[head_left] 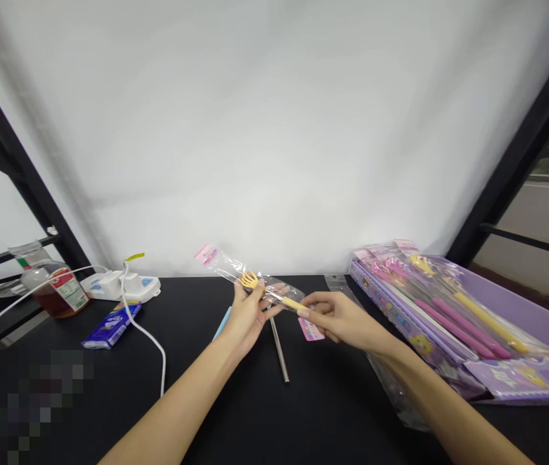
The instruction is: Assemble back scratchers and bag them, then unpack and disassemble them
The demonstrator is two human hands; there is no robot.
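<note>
Item 1: a yellow back scratcher point(249, 279) with a hand-shaped head, being held slantwise above the black desk point(236, 420) between both hands. A clear plastic sleeve point(226, 266) with a pink header is being held with it; whether the handle end is being covered too cannot be told through the glare.

Item 2: left hand point(245, 320). The scratcher is being gripped near its head, the thumb being laid on top and the other fingers being stretched out beneath.

Item 3: right hand point(340, 316). The yellow handle end is being pinched between thumb and fingers. A pink card point(312, 329) is being shown just below them.

Item 4: a metal rod point(279, 352), being supported by the desk below the hands. A light blue stick point(222, 323) is being partly hidden by the left forearm.

Item 5: a clear plastic bag point(393, 391), being partly covered by the right forearm.

Item 6: a purple box point(511, 284) at right, in which packaged pink and yellow scratchers are being kept.

Item 7: at left, a bottle point(61, 290) of reddish-brown liquid, a white power strip point(146, 289) and a blue packet point(112, 325), the last being crossed by a white cable point(158, 352).
</note>
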